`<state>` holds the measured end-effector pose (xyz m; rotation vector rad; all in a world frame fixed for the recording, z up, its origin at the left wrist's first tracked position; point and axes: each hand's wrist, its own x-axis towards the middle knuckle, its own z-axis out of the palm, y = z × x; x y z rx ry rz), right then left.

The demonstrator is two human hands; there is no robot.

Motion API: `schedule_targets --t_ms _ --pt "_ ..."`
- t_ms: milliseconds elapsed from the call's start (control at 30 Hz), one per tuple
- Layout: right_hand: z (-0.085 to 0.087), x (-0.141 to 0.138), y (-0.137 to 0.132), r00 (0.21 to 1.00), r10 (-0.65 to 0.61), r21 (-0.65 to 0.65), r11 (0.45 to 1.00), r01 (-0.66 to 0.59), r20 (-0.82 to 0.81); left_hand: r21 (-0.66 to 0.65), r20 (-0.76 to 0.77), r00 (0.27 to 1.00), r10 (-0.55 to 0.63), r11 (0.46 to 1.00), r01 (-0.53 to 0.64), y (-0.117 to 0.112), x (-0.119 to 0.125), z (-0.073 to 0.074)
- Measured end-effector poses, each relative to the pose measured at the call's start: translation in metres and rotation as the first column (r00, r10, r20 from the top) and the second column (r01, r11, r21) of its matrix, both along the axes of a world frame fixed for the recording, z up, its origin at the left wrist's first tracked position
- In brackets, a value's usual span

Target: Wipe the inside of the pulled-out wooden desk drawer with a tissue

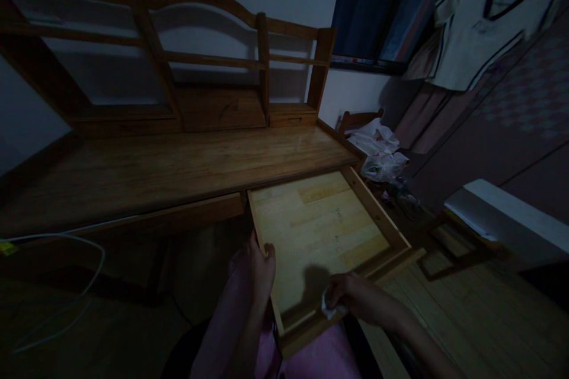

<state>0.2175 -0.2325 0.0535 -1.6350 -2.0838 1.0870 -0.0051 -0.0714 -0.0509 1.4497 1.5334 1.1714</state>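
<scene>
A wooden drawer [311, 219] is pulled out from the desk [195, 160] over my lap, its pale bottom board bare apart from small dark marks. My left hand [262, 266] grips the drawer's left side wall, thumb over the top edge and fingers on the outside. At the drawer's front panel, my right hand [349, 293] is closed on a crumpled white cloth or tissue [328, 307]. The white wad touches the inner side or top of the front panel; its exact contact is hidden by the fingers.
Wooden shelves [204, 59] stand along the desk's back. A white cable [84, 243] loops at the left. Plastic bags [377, 148] sit on a chair beyond the desk's right end. A white box-like object [511, 213] rests on a stool at right. Clothes [484, 29] hang above.
</scene>
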Motion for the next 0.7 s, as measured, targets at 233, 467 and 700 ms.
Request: schedule_targets --t_ms 233,467,700 --pt "0.025 0.046 -0.014 0.901 -0.199 -0.013 0.975 0.221 0.384 -0.004 0.037 0.999 0.008 1.000 -0.008 0.000 0.001 0.000" --pt "0.028 0.132 -0.026 0.645 -0.453 0.114 0.861 0.495 0.616 -0.014 0.011 1.000 0.006 1.000 -0.006 -0.002 0.001 0.005" --pt "0.025 0.175 -0.026 0.475 -0.590 0.269 0.766 0.583 0.653 -0.007 0.019 1.000 -0.009 1.000 0.010 -0.002 0.000 0.004"
